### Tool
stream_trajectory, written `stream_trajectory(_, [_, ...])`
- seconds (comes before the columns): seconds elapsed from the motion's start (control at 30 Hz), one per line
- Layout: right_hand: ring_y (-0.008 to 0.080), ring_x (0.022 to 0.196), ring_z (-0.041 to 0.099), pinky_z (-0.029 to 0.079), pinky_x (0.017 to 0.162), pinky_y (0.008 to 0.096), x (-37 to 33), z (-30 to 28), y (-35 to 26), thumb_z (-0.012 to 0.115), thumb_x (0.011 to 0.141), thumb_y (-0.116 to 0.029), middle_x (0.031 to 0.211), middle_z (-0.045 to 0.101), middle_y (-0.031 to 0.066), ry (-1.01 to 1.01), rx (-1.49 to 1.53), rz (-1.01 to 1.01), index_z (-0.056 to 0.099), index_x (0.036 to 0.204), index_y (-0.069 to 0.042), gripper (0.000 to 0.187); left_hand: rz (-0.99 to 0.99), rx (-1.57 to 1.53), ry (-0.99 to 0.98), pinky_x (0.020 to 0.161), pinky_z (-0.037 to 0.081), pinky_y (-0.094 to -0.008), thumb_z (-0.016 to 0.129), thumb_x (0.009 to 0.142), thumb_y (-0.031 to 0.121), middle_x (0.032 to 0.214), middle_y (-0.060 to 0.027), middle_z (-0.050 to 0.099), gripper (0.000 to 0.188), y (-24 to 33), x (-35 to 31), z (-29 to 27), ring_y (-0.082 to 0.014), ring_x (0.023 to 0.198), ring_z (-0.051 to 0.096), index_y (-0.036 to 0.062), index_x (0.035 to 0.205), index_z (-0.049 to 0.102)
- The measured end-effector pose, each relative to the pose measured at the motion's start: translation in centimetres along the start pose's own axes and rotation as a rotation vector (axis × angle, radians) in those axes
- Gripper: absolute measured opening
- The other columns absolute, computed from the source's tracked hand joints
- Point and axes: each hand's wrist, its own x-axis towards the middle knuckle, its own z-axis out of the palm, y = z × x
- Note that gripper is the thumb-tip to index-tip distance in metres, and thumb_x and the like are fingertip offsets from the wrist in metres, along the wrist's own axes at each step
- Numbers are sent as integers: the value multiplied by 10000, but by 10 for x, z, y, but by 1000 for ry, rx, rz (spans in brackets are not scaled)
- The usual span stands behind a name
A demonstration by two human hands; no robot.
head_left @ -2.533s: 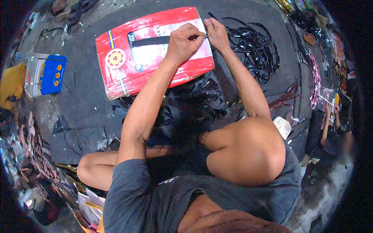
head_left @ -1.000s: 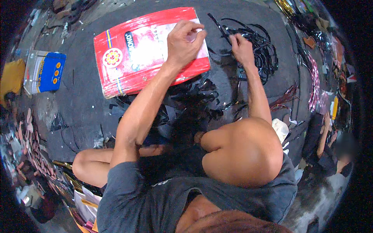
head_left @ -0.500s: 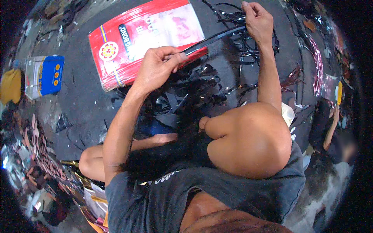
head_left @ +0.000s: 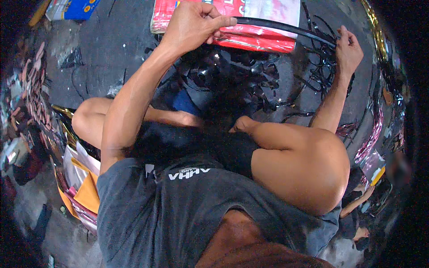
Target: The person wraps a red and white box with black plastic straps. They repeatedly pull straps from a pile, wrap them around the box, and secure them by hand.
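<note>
A narrow, shiny black strip (head_left: 286, 27) is stretched between my two hands. My left hand (head_left: 192, 24) pinches its left end between thumb and fingers. The other end meets my right hand (head_left: 349, 51), whose fingers are closed on it. Below the strip lies a red and white printed plastic sack (head_left: 263, 41), folded or stacked flat, near the top of the view. Glossy black plastic scraps (head_left: 223, 71) are heaped on the floor in front of my feet. Beside my right hand is a tangle of thin black strips (head_left: 318, 71).
A blue and white package (head_left: 73, 10) lies at the far left. Brownish-pink scraps (head_left: 35, 96) spread along the left. Orange and white sheets (head_left: 85, 187) sit by my left side. Shiny pink strips (head_left: 373, 138) lie right. Another person's arm (head_left: 357, 203) shows at lower right.
The view has shifted, so the sack appears higher and farther right. My hands are farther apart, with the right one lower and more to the right. The strip stays held between them.
</note>
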Motion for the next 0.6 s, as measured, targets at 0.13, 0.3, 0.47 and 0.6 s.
stream_trajectory(0.13, [160, 650, 636, 512, 675, 319, 9, -19, -10, 672, 930, -395, 778, 736, 58, 63, -107, -8, 787, 988, -81, 339, 63, 2, 44, 428, 422, -262, 764, 923, 207, 559, -14, 621, 319, 5, -6, 10, -74, 448, 532, 10, 692, 664])
stream_trajectory(0.3, [234, 773, 718, 527, 721, 343, 69, -87, 46, 723, 855, -452, 835, 764, 109, 463, -442, -201, 802, 900, -101, 362, 96, -30, -94, 529, 460, -264, 724, 943, 332, 682, 2, 651, 339, -9, -3, 38, -63, 611, 589, 52, 753, 698])
stream_trajectory(0.47, [288, 832, 718, 557, 766, 399, 75, -165, 57, 738, 883, -332, 933, 747, 182, 750, -381, -178, 733, 996, 26, 376, 765, 846, -132, 817, 527, -441, 641, 838, 183, 1026, -124, 667, 306, -115, -48, 92, -310, 965, 677, 104, 1133, 633])
stream_trajectory(0.6, [249, 978, 713, 549, 910, 390, -18, -108, -46, 802, 832, -378, 1099, 731, 151, -82, 239, -63, 690, 1195, 3, 538, 518, 941, -374, 814, 573, -462, 564, 883, 213, 950, -103, 717, 175, -109, -53, 106, -313, 947, 707, 103, 975, 663])
